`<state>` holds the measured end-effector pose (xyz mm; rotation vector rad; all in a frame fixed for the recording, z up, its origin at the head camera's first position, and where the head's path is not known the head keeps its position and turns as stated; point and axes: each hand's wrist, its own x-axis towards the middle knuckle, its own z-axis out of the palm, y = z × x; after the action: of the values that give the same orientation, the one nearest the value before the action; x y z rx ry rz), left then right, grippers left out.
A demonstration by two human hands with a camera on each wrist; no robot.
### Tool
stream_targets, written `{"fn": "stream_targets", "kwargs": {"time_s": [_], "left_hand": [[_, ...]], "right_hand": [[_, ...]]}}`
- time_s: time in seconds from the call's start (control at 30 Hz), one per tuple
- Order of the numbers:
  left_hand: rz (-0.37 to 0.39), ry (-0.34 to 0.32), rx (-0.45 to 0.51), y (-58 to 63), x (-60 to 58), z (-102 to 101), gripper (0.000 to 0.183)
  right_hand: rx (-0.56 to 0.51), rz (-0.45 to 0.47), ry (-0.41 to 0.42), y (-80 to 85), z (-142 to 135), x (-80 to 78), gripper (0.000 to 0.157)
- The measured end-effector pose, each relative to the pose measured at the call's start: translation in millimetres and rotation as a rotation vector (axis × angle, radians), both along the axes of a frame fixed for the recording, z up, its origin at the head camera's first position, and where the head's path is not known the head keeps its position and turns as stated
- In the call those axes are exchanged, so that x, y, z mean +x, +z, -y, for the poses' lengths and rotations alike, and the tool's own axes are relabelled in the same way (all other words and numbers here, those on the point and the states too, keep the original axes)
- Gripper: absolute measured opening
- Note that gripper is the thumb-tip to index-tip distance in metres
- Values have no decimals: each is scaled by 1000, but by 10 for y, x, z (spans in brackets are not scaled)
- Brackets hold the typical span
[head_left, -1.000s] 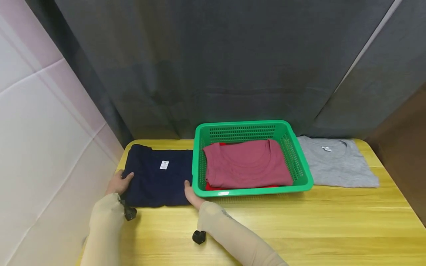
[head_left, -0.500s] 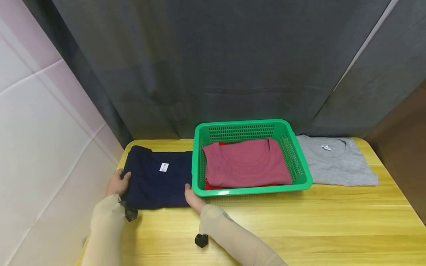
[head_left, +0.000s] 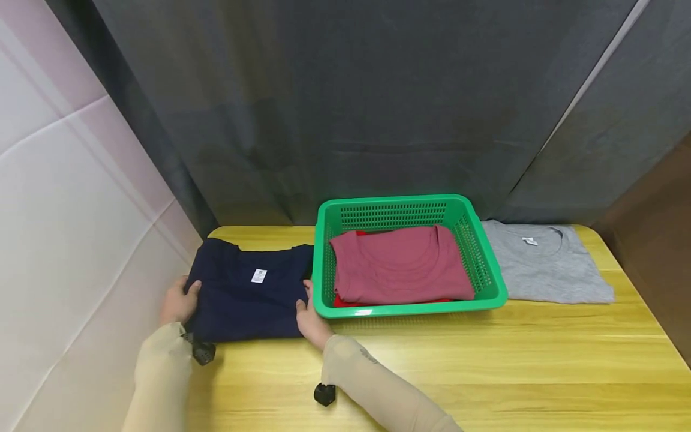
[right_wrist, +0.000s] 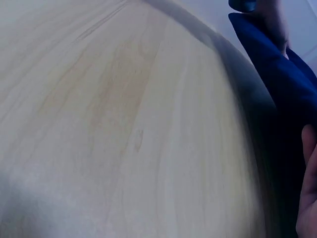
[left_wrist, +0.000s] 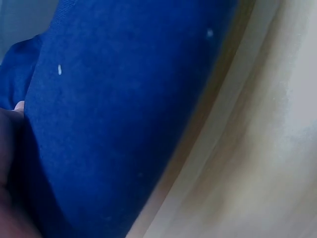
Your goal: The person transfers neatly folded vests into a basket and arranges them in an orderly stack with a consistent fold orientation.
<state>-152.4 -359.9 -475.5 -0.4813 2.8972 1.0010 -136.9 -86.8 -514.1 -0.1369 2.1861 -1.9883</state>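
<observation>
A folded navy T-shirt (head_left: 243, 306) with a white neck label is at the left of the table, just left of the green basket (head_left: 410, 311). My left hand (head_left: 180, 301) grips its left side, thumb on top and the other fingers hidden beneath. At its right side, my right hand (head_left: 313, 321) holds the edge, with the thumb over the cloth. In the right wrist view, the navy T-shirt (right_wrist: 277, 74) appears slightly raised, with a dark shadow beside it. A folded dusty-pink T-shirt (head_left: 402, 267) lies in the basket over a red cloth (head_left: 345, 303), mostly covered.
A folded grey T-shirt (head_left: 550, 270) lies right of the basket, partly behind its rim. Dark curtain (head_left: 378, 108) hangs along the table's back edge. A white panel wall (head_left: 81, 252) stands close beside my left arm. The wooden table (head_left: 513, 366) extends in front.
Both hands keep hold of the navy T-shirt, which has shifted slightly left and toward me. More of my right hand's fingers now show. The basket and other shirts stay put.
</observation>
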Motion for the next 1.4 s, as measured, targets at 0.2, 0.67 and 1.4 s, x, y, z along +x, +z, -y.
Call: {"fn": "stream_targets", "kwargs": {"time_s": [0.2, 0.67, 1.4], "left_hand": [[-63, 34, 43, 57, 57, 16, 43], [-144, 83, 62, 218, 204, 88, 42], [-235, 79, 41, 915, 234, -232, 48]], "right_hand": [[-22, -12, 45, 26, 11, 19, 40], [-24, -66, 60, 289, 60, 103, 38], [-66, -218, 109, 983, -274, 55, 39]]}}
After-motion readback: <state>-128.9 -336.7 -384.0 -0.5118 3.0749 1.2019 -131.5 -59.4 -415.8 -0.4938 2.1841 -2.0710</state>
